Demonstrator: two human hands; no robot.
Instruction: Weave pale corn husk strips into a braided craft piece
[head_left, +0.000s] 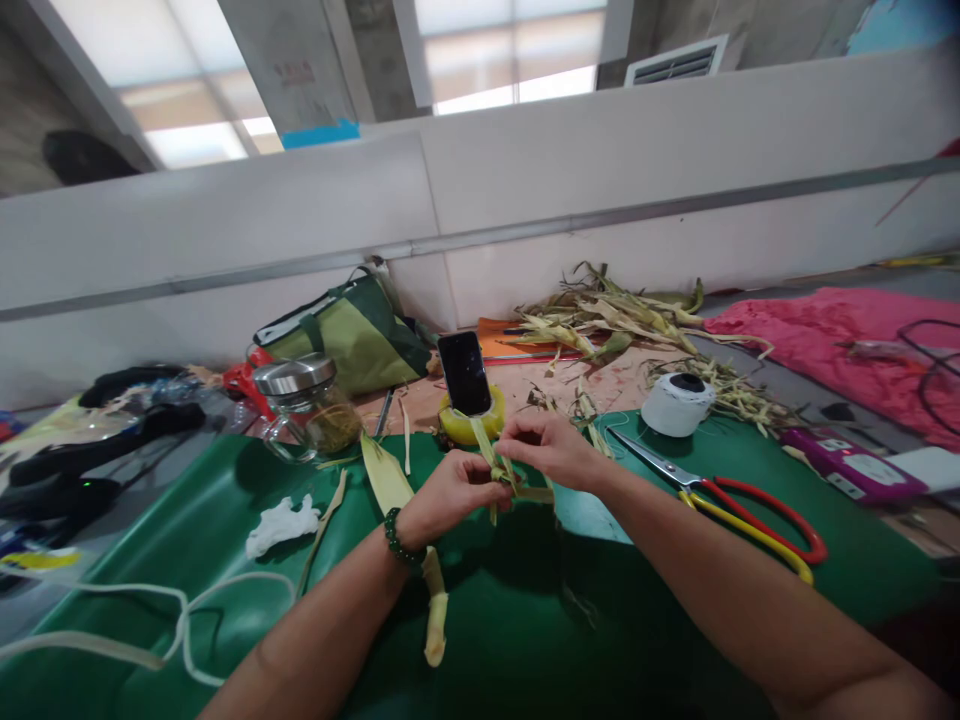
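Observation:
My left hand (459,497), with a dark green bead bracelet at the wrist, pinches a small bundle of folded, pale green corn husk strips (501,472). My right hand (553,450) has its fingertips closed on the upper part of the same bundle. Loose ends of husk stick out above, below and to the right of the fingers. Beneath my left wrist lies a length of corn stalk (435,635), and a wide husk leaf (384,478) rests just beyond the hand. Right of my right forearm, large scissors (709,485) with red and yellow handles lie partly open.
A phone (463,372) leans on a yellow ring-shaped stand. Left are a lidded glass jar (304,415), a green bag (352,340), crumpled white tissue (283,525) and a white cable (187,620). A white thread spool (677,405), dried husks (607,315) and a purple power strip (855,467) are right.

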